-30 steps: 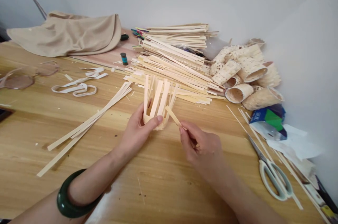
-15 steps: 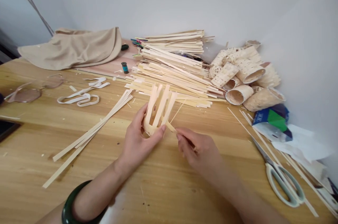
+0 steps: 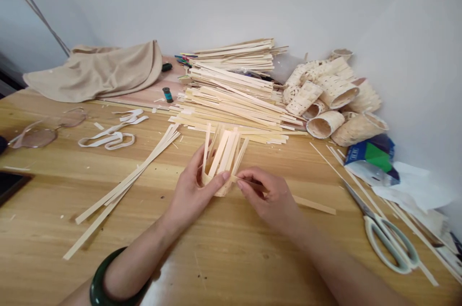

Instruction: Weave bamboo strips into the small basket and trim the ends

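Note:
A small, partly woven basket (image 3: 224, 152) stands in the middle, its pale upright strips fanning up from a woven lower part. My left hand (image 3: 193, 183) wraps round its left and near side, thumb pressed on the front. On the basket's right, my right hand (image 3: 267, 193) pinches a flat weaving strip (image 3: 314, 204) close to the wall. That strip runs under the hand and sticks out to the right. The basket's bottom is mostly hidden by my left hand.
Piles of pale strips (image 3: 231, 99) lie behind, with finished woven baskets (image 3: 325, 124) at the back right. Scissors (image 3: 386, 236) rest on the right. Several loose strips (image 3: 130, 183), white elastic (image 3: 108, 137), a thread spool (image 3: 168, 95), glasses (image 3: 39, 135) and beige cloth (image 3: 97, 72) are on the left.
The basket has turned in my left hand, so different uprights face me. My right hand stays close to it, and the strip's tail now shows out to the right.

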### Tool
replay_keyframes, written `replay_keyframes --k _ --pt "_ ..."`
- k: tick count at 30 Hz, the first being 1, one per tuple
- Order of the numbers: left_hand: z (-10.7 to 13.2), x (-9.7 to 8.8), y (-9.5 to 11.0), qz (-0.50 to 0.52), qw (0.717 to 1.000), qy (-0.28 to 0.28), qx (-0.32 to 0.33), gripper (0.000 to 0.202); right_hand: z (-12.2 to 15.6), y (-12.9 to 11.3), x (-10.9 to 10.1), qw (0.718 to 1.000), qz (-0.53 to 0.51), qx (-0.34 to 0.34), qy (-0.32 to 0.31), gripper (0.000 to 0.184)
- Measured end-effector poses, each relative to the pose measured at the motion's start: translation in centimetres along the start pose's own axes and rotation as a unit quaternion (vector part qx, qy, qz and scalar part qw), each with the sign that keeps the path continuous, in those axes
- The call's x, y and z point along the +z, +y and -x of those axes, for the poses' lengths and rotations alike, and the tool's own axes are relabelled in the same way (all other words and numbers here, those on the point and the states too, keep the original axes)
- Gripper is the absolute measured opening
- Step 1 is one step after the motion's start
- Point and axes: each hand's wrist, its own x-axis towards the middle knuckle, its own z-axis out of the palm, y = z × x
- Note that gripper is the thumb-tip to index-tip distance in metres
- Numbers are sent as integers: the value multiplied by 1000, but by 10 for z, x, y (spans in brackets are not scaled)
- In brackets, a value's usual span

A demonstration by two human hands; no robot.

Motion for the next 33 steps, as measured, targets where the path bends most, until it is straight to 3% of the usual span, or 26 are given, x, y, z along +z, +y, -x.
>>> replay_keyframes --k 3,7,10,12,14,20,24,33 --pt "1 0 -1 -17 1000 12 19 51 -2 4 3 1000 -27 8 11 14" --pt "1 -2 -6 -32 993 55 99 70 -2 7 5 999 -30 13 17 15" --pt "0 -4 -9 -73 985 49 150 44 -2 9 7 999 -37 10 22 14" --pt "0 -6 -10 -119 982 33 145 29 -2 11 8 999 -42 1 26 14" --pt "0 -8 -11 -139 981 25 133 28 -2 14 8 998 -46 -6 29 14" --pt "-1 -13 -16 -131 982 -13 133 56 -6 18 10 995 -78 -31 48 13" --pt "-5 -18 -16 -183 969 -38 163 45 -5 19 9 995 -67 -55 56 13" --pt "-3 -22 -9 -302 932 -21 201 32 -3 24 9 996 -19 -68 55 12"
